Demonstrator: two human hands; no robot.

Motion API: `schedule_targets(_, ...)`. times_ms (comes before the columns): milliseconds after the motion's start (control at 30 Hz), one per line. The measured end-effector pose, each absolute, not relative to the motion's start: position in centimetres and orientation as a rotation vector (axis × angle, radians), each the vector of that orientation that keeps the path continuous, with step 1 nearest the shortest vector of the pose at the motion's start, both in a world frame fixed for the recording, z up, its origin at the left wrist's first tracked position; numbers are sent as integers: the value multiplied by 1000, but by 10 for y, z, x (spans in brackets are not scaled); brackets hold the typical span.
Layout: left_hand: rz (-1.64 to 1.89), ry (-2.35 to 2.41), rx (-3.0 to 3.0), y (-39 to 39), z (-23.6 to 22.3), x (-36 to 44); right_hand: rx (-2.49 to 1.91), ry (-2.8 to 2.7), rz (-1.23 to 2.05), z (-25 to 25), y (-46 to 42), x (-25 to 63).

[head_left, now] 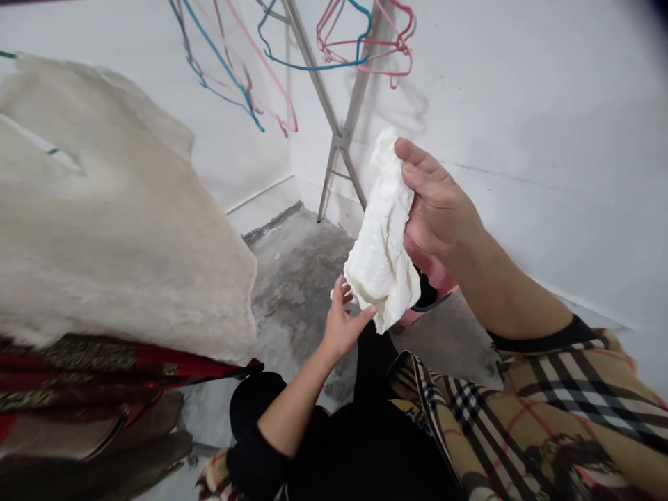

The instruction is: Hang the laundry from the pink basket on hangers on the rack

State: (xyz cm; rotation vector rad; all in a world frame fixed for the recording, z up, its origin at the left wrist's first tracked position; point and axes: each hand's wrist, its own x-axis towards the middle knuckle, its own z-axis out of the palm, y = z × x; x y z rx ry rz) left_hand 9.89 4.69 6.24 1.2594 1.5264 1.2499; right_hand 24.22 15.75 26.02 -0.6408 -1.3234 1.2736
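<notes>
A white crinkled cloth (380, 243) with a gathered, ruffled edge hangs in folds in front of me; its exact kind does not show. My right hand (435, 195) grips it along its upper right edge, raised above the floor. At the lower left corner, my left hand (347, 323) holds the cloth's edge, its thumb in front and its fingertips at the side, with a scrap of white showing beyond them. Behind the cloth and my right wrist, a pink bucket (441, 275) with something dark in it is partly hidden.
Blue hangers (313, 68) and pink hangers (365, 43) hang by a grey metal rack (341, 139) near the wall corner. To the left hangs a large cream cloth (125, 229), with a red patterned cloth (104, 358) below it. The concrete floor (297, 278) is stained.
</notes>
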Motion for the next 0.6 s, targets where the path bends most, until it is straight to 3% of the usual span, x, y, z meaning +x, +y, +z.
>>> schedule_targets(167,1337,1514,1213,48,95,71,-505,-1275,1305,282,146,232)
schedule_targets(367,1575,1794,1362,36,143,-15,-721,-1263,969,264,174,256)
schedule_targets(600,1727,1801,1368,21,202,-36,-793,-1314,925,255,172,249)
